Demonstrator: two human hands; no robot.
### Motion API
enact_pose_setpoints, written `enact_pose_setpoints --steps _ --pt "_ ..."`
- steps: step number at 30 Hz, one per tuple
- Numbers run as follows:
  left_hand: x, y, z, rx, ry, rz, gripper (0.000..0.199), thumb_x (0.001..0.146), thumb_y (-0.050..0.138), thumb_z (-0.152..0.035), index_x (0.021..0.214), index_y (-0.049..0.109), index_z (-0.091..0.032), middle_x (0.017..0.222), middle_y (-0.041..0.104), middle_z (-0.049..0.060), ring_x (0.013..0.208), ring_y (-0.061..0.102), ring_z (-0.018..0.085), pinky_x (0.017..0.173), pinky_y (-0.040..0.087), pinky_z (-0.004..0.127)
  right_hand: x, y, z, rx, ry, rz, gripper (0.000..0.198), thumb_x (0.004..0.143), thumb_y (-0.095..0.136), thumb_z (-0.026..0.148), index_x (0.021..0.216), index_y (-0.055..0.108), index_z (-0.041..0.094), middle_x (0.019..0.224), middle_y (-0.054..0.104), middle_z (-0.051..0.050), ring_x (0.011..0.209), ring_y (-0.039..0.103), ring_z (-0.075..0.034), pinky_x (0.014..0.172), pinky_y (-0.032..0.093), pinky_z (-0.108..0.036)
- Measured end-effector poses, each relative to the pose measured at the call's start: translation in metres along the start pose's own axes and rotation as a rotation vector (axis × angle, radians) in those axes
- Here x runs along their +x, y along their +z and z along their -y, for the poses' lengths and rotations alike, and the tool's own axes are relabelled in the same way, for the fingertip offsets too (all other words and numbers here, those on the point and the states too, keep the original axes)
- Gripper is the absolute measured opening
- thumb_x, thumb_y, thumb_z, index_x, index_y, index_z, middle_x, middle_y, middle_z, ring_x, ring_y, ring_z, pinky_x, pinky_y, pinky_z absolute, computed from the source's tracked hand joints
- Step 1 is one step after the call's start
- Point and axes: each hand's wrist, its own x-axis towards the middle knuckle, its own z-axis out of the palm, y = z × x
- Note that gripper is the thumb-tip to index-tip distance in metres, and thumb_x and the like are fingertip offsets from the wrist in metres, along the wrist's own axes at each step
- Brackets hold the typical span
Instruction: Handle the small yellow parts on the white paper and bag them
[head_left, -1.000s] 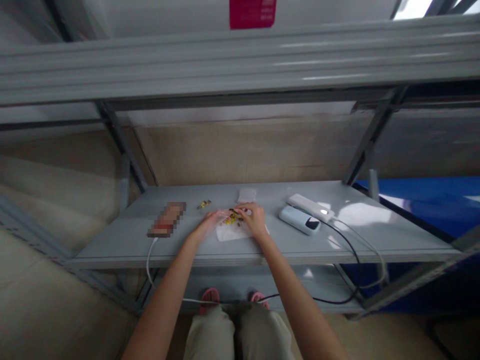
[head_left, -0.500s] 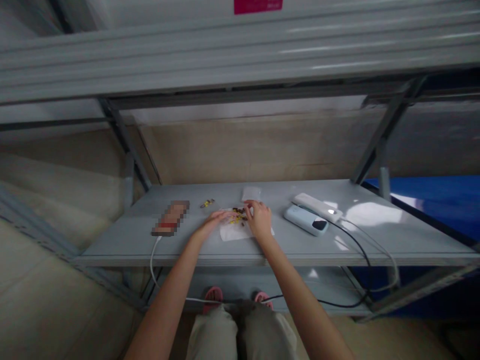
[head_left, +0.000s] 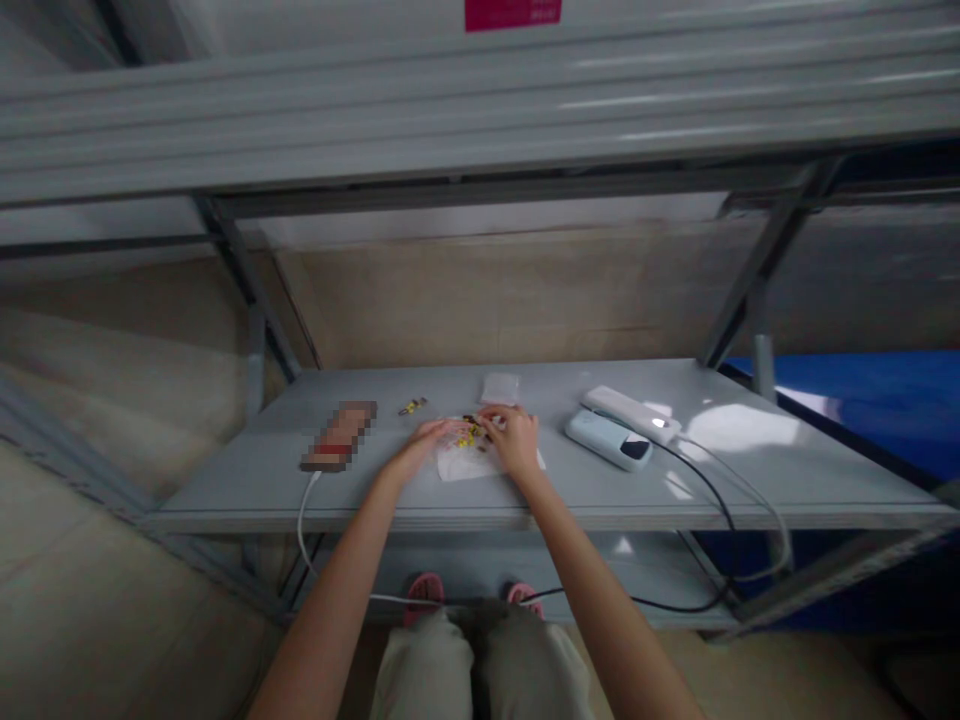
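Observation:
On a white sheet (head_left: pixel 466 468), small yellow and dark pieces (head_left: pixel 469 439) lie in a loose pile between my hands. My left hand (head_left: pixel 429 441) rests at the sheet's left side, its fingers stretched flat toward the pile. Over the pile's right side, my right hand (head_left: pixel 516 438) is bent down with thumb and fingertips drawn together at the pieces. What sits between those fingertips is too small to make out. A few similar yellow and dark pieces (head_left: pixel 412 406) lie apart, behind my left hand. A whitish square packet (head_left: pixel 500 388) lies behind my right hand.
A phone-like blurred object (head_left: pixel 339 437) with a white cable lies at left. On the right are a light blue device (head_left: pixel 608 440) and a white bar (head_left: pixel 631 413), with cables hanging over the front edge. A grey shelf beam (head_left: pixel 480 130) spans overhead.
My right hand's fingertips have shifted slightly left across the pile, closer to my left hand. The left hand stays nearly in place.

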Motion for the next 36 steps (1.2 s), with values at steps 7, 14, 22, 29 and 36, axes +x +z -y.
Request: enact_pose_setpoints --steps 7,14,22,29,36 --pt "0.002 -0.004 0.007 0.032 0.029 -0.111 0.019 0.069 0.062 -0.03 0.082 0.069 -0.018 0.097 0.067 0.007 0.104 0.054 0.025 0.096 0.036 0.038 0.003 0.001 0.004 0.371 -0.253 0.061 0.033 0.088 0.042 0.036 0.082 0.071 0.02 0.09 0.067 -0.005 0.087 0.057 -0.016 0.08 0.039 -0.027" --pt "-0.002 0.002 -0.005 0.06 0.028 -0.034 0.024 0.071 0.058 -0.036 0.084 0.07 -0.02 0.101 0.066 0.007 0.101 0.056 0.025 0.096 0.036 0.039 -0.002 0.003 0.0 -0.061 -0.069 0.102 0.025 0.082 0.052 0.04 0.088 0.069 0.023 0.097 0.064 -0.006 0.097 0.051 -0.021 0.082 0.034 -0.031" --pt "-0.004 0.001 -0.005 0.038 0.04 -0.037 0.031 0.072 0.056 -0.038 0.09 0.067 -0.016 0.103 0.065 0.009 0.101 0.056 0.024 0.097 0.035 0.038 -0.005 0.002 0.003 -0.235 -0.016 0.202 0.02 0.082 0.051 0.034 0.085 0.069 0.025 0.096 0.066 -0.004 0.096 0.051 -0.02 0.077 0.031 -0.029" --pt "0.002 -0.004 0.002 0.087 0.04 -0.029 0.028 0.07 0.056 -0.036 0.088 0.067 -0.018 0.104 0.065 0.007 0.103 0.055 0.024 0.096 0.038 0.037 -0.003 0.004 0.002 -0.24 -0.023 0.195 0.019 0.081 0.053 0.035 0.084 0.069 0.025 0.093 0.067 -0.003 0.093 0.053 -0.02 0.076 0.031 -0.03" --pt "0.0 0.0 -0.003 0.07 0.035 -0.021 0.028 0.07 0.057 -0.039 0.086 0.067 -0.018 0.103 0.065 0.008 0.103 0.056 0.025 0.096 0.037 0.038 0.0 0.005 -0.002 -0.056 0.082 0.129 0.018 0.08 0.055 0.031 0.08 0.071 0.023 0.086 0.069 -0.004 0.088 0.057 -0.019 0.074 0.035 -0.027"
